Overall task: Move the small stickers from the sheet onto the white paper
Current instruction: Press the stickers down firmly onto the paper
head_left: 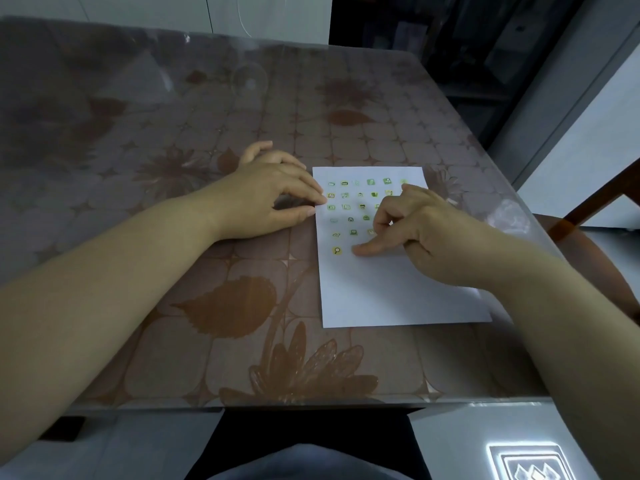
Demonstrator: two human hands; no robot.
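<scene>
A home dining spot: floral-covered table (pixel 173 358) with a wooden chair (pixel 595 251) alongside

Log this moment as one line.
left hand steadies white paper edge | right hand index presses paper beside yellow magnifier sticker | small stickers in rows on paper

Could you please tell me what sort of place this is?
Probably a home dining area: a table with a floral cloth under clear plastic, a wooden chair beside it, and a patterned floor tile.
</scene>
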